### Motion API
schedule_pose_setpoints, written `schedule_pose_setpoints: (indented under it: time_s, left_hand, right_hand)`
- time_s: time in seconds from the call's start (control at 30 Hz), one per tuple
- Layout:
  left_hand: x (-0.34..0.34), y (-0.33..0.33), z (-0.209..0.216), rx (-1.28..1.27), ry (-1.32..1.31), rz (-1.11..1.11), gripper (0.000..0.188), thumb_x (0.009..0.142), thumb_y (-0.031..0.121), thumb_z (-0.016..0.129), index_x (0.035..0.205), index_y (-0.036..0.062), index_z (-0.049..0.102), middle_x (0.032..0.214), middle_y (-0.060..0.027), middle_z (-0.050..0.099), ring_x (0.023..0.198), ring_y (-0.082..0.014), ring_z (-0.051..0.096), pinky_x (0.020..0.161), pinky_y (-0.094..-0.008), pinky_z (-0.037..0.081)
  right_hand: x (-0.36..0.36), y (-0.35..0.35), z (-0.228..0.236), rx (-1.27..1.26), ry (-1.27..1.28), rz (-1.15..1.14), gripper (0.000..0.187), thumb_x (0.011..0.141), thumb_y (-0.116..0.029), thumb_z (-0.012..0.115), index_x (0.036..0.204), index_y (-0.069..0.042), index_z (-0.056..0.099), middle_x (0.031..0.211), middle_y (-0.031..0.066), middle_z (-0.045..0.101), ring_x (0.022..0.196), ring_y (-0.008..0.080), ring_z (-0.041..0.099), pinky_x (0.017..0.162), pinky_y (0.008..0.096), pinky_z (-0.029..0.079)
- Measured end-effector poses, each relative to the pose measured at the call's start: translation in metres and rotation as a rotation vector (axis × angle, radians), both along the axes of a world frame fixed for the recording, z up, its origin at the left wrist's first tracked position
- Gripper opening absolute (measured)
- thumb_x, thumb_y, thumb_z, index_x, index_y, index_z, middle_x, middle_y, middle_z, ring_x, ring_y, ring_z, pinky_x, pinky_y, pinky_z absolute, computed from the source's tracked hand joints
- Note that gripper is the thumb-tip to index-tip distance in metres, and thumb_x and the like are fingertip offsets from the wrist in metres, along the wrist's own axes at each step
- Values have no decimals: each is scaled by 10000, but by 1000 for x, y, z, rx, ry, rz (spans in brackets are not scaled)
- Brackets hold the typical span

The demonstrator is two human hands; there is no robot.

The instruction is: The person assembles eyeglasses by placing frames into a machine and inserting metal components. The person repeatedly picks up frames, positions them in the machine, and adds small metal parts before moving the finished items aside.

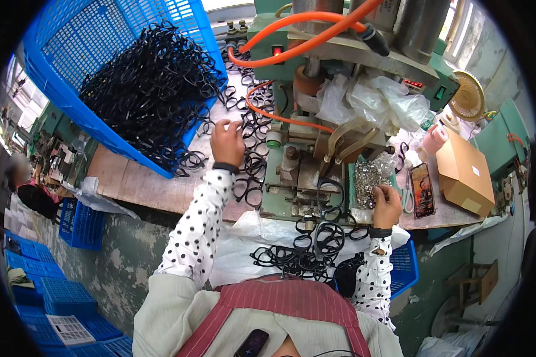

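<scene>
My left hand [227, 143] reaches forward to the loose black scissor handles [253, 134] lying on the bench beside the tipped blue crate [71, 53], fingers curled on one of them. My right hand [387, 205] rests at the edge of a small tray of shiny metal rivets [369, 175], fingertips pinched in the pile. Between the hands stands a green press machine [292, 172] with one black handle piece [330, 193] lying on its bed. More black handles [304, 250] lie heaped on white plastic in my lap.
The blue crate is heaped with black scissor handles [152, 89]. Orange hoses [292, 35] loop over the machine. A phone [423, 190], a cardboard box [464, 172], scissors and a small fan [467, 95] lie at the right. Blue crates [53, 291] stack on the floor left; another person [27, 184] sits there.
</scene>
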State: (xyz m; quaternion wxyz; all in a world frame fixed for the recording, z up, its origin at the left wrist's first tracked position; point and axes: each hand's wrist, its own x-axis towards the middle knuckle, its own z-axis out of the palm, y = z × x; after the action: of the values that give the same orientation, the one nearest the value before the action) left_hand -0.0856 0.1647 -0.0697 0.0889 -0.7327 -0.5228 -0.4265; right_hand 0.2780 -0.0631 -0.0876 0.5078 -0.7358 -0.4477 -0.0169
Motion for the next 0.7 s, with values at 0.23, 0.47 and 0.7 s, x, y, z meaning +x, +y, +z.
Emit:
schedule_pose_setpoints:
  time_s: [0.23, 0.47, 0.7]
  left_hand:
    - [-25, 53, -67, -671, 9, 224, 234, 887, 345, 594, 1099, 264, 654, 1043, -119, 616, 957, -331, 627, 823, -489, 487]
    - [-41, -20, -59, -281, -108, 61, 191, 886, 253, 624, 978, 86, 617, 946, -118, 639, 900, -326, 611, 751, -464, 459]
    - [38, -143, 66, 271, -92, -577, 481, 652, -80, 558, 1095, 96, 621, 903, -29, 635, 795, -233, 580, 838, -417, 386]
  right_hand:
    - [-7, -2, 6, 37, 124, -58, 80, 797, -71, 717, 865, -42, 688, 791, 88, 678, 689, 196, 633, 640, 300, 491]
    - [-7, -2, 10, 24, -118, -56, 95, 785, -64, 708, 880, -62, 711, 842, 93, 696, 798, 232, 635, 722, 325, 494]
    - [-64, 7, 80, 212, 337, 336, 199, 761, 65, 675, 942, -3, 724, 871, 97, 687, 783, 162, 625, 718, 250, 476]
